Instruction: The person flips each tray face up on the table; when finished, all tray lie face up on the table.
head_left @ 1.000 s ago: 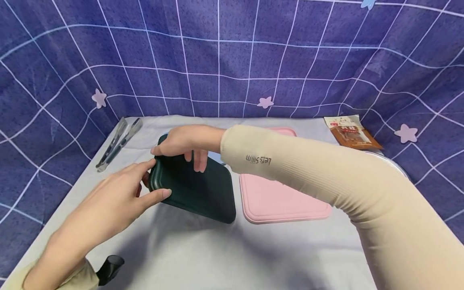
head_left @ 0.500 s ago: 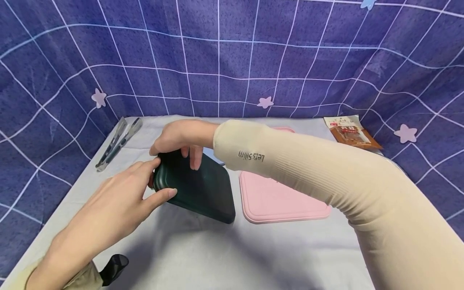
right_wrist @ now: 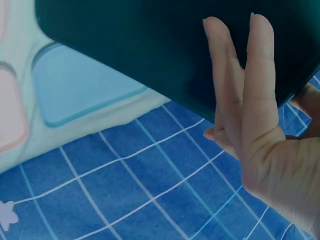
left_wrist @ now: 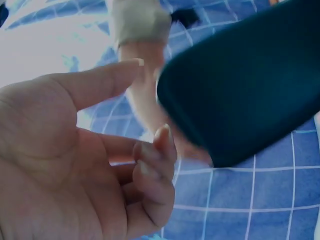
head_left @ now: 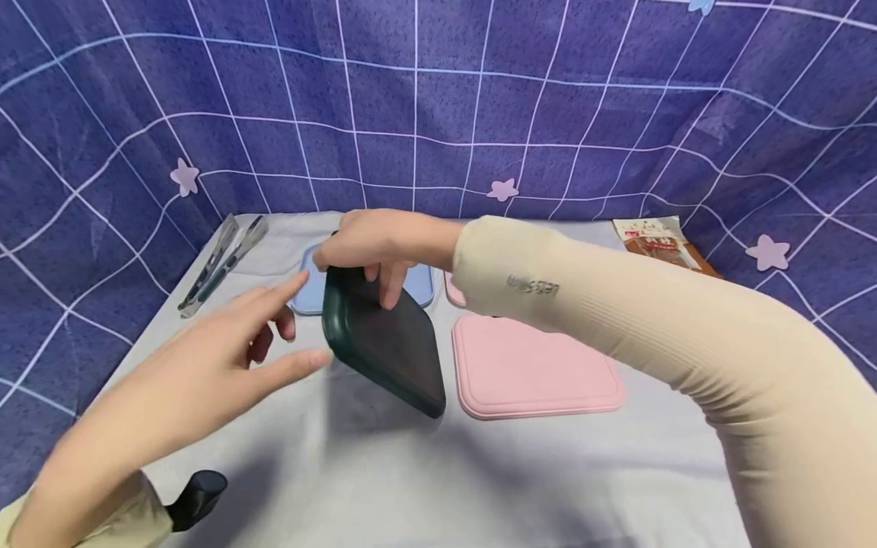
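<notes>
The right hand (head_left: 384,240) grips a dark green lid (head_left: 397,346), its fingers clamped on both sides of one edge, partly out of sight behind it. The lid stands tilted above the surface (head_left: 548,472); whether its lower corner touches is unclear. The left hand (head_left: 229,346), thumb and forefinger spread apart, is just beside it. One blue lid (head_left: 312,297) is partly covered behind. Of two pink lids, the front one (head_left: 534,365) shows mostly, the rear one (head_left: 454,291) barely, behind the sleeve (head_left: 617,320), which also cuts off the single packet (head_left: 661,243); its brown contents may be printed. One pair of tongs (head_left: 222,262) lies left.
</notes>
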Tool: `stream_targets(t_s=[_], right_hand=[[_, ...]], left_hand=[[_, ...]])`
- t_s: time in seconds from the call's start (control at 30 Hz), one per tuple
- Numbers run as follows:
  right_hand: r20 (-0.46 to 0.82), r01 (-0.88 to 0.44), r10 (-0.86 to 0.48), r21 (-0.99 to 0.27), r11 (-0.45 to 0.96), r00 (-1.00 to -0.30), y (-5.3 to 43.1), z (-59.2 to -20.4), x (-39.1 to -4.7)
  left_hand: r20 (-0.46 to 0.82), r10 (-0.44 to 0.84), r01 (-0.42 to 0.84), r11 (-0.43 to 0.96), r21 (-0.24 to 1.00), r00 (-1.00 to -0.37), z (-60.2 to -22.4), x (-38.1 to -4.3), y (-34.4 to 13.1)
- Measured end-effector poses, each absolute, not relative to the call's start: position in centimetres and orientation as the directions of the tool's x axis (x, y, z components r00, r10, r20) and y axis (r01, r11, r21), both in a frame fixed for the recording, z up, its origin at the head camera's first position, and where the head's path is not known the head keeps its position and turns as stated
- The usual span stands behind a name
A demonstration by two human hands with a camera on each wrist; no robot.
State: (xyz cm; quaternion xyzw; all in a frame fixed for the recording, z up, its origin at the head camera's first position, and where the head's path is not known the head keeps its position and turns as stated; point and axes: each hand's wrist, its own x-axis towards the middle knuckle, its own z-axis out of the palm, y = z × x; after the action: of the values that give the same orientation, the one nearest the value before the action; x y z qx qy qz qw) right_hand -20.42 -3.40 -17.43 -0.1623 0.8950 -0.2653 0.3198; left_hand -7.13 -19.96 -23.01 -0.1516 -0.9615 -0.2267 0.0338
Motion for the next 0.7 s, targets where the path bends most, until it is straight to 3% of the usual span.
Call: stream_targets(t_s=[0.17, 0.43, 0.7], right_hand=[[-0.437, -0.103, -0.496, -0.664, 0.740, -0.750, -0.5, -17.2, -20.7], [-0.393, -0.046, -0.484, -0.738, 0.673, -0.782, 4.5, -16.8, -21.1], [-0.401, -0.058, -0.438, -0.681, 0.730, -0.805, 9.6, -16.8, -21.8]], left_hand=[[0.055, 0.321, 0.298, 0.782, 0.547, -0.945, -23.6, -8.3, -21.8], [-0.065, 0.371, 0.269, 0.772, 0.576, -0.926, -25.8, -10.9, -22.4], [-0.154, 0.399, 0.241, 0.773, 0.587, -0.904, -27.4, -12.3, -22.8]])
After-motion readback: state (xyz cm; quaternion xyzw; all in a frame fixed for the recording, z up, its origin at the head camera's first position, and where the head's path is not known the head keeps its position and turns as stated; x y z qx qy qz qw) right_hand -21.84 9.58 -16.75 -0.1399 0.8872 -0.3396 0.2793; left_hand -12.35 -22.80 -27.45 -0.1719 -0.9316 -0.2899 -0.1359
